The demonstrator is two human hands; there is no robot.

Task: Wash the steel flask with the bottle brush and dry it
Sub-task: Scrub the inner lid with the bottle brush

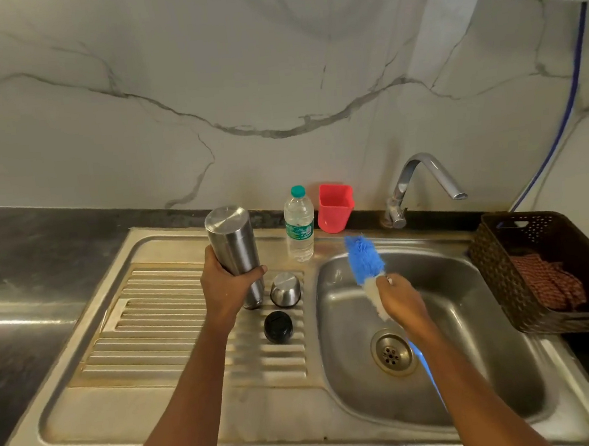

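My left hand (225, 284) grips the steel flask (233, 242), which stands upside down with its mouth on the ribbed drainboard (158, 320). Over the sink basin (477, 312), my right hand (401, 298) holds the bottle brush (364, 257). Its blue and white bristle head points up and away, and its blue handle runs down under my forearm. The flask's steel cup (285, 289) sits upside down beside the flask. A black stopper (278, 327) lies just in front of the cup.
A clear water bottle (299, 224) and a red plastic cup (335, 207) stand at the sink's back rim. The tap (423, 180) arches over the basin. A dark woven basket (527, 242) holding a patterned cloth (546, 281) sits at the right.
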